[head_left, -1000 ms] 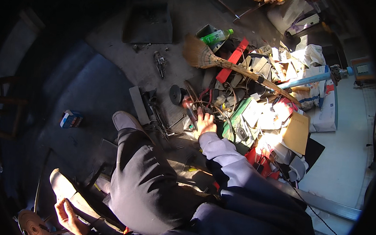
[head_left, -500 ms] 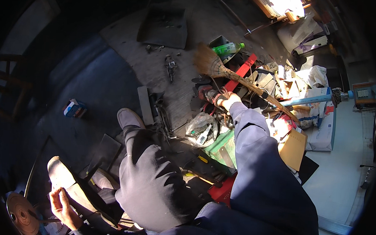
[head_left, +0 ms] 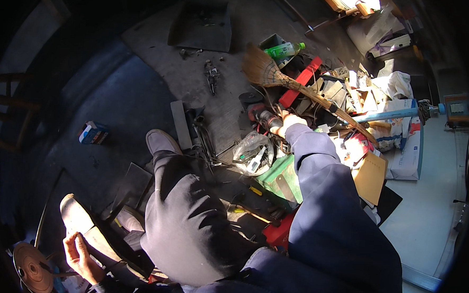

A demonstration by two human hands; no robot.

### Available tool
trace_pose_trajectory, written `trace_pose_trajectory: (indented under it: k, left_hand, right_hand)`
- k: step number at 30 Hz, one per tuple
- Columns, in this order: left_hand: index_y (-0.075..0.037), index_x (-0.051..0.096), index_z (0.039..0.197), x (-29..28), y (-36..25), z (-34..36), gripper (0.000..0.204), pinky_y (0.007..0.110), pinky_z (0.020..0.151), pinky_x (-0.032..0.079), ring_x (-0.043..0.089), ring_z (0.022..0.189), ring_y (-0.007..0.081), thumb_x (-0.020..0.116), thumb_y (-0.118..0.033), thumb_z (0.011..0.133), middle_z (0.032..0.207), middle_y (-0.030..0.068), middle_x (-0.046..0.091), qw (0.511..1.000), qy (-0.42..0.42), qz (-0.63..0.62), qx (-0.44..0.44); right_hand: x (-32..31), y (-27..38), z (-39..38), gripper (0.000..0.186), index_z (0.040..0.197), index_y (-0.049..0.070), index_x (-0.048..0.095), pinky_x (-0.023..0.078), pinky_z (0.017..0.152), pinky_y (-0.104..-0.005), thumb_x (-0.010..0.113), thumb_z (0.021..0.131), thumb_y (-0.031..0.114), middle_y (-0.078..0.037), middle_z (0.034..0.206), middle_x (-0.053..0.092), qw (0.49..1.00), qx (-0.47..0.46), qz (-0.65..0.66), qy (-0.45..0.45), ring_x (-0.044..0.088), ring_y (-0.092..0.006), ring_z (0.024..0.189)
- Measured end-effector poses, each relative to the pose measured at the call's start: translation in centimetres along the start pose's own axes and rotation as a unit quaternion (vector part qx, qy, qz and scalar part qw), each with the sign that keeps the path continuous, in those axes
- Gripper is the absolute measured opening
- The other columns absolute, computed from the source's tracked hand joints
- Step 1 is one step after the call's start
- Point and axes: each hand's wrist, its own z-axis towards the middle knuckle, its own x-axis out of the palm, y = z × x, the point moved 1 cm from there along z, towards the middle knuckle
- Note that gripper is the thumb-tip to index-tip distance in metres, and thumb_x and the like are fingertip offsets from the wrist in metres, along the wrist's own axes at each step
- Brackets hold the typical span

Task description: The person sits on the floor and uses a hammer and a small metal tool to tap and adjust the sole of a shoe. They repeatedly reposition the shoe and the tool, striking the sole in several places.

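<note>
We see a dark floor (head_left: 187, 83) filling much of the view, with a white panel (head_left: 416, 219) along the right side. Between them spreads a large heap of mixed scrap (head_left: 365, 96), sunlit on its right part. Across the heap lies a straw broom (head_left: 309, 94), its bristles toward the upper left. By the lower left we find a long pale piece (head_left: 77, 216) whose kind we cannot tell, and at the top of the floor a dark dustpan (head_left: 200, 27). A green case (head_left: 283, 176) sits at the heap's near edge, below our right wrist. Next in size comes the red-and-black power tool (head_left: 264, 116) with a dark disc at its far end; it lies at the heap's left edge, just left of our right hand (head_left: 291, 121), whose fingers are wrapped around its near end. That same tool is well apart from our left hand (head_left: 84, 257), up and to the right of it beyond our bent knee. Our left hand has its fingers bent beside the pale piece, and we cannot tell whether they pinch anything. Just below the tool rests a clear plastic bag (head_left: 248, 145); smaller are the green bottle (head_left: 285, 50) beyond the broom and a blue-and-white carton (head_left: 93, 133) on the floor.
</note>
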Motion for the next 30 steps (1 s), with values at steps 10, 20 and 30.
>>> trace_pose_trajectory:
  k: [10, 20, 30]
  left_hand:
    - [0.001, 0.069, 0.117, 0.8, -0.8, -0.2, 0.015, 0.027, 0.104, 0.051, 0.067, 0.111, 0.0151, 0.062, -0.002, 0.104, 0.114, 0.0084, 0.072, 1.0, 0.003, -0.019, 0.002]
    - [0.001, 0.069, 0.118, 0.6, -0.5, -0.2, 0.016, 0.028, 0.108, 0.049, 0.067, 0.113, 0.0164, 0.062, 0.0, 0.104, 0.117, 0.0095, 0.072, 1.0, -0.001, -0.008, 0.006]
    - [0.001, 0.069, 0.118, 0.3, -0.6, -0.1, 0.017, 0.03, 0.109, 0.049, 0.067, 0.115, 0.0173, 0.061, 0.001, 0.103, 0.117, 0.0098, 0.071, 1.0, -0.004, -0.009, 0.001]
  right_hand:
    - [2.6, 4.1, -2.4, 0.124, 0.167, 0.005, 0.015, 0.052, 0.107, -0.0443, 0.083, 0.079, 0.06, -0.021, 0.154, 0.05, 0.995, -0.01, -0.098, -0.004, 0.059, -0.0354, 0.135]
    - [4.5, 5.3, -4.5, 0.102, 0.161, 0.017, 0.035, 0.037, 0.115, -0.0529, 0.085, 0.073, 0.027, -0.02, 0.166, 0.03, 0.951, -0.15, -0.207, -0.175, 0.034, -0.0392, 0.15]
    - [1.1, 1.9, -0.6, 0.066, 0.124, 0.011, 0.074, 0.057, 0.1, -0.0429, 0.085, 0.076, 0.055, -0.016, 0.123, 0.075, 0.996, 0.059, 0.026, 0.054, 0.073, -0.0336, 0.114]
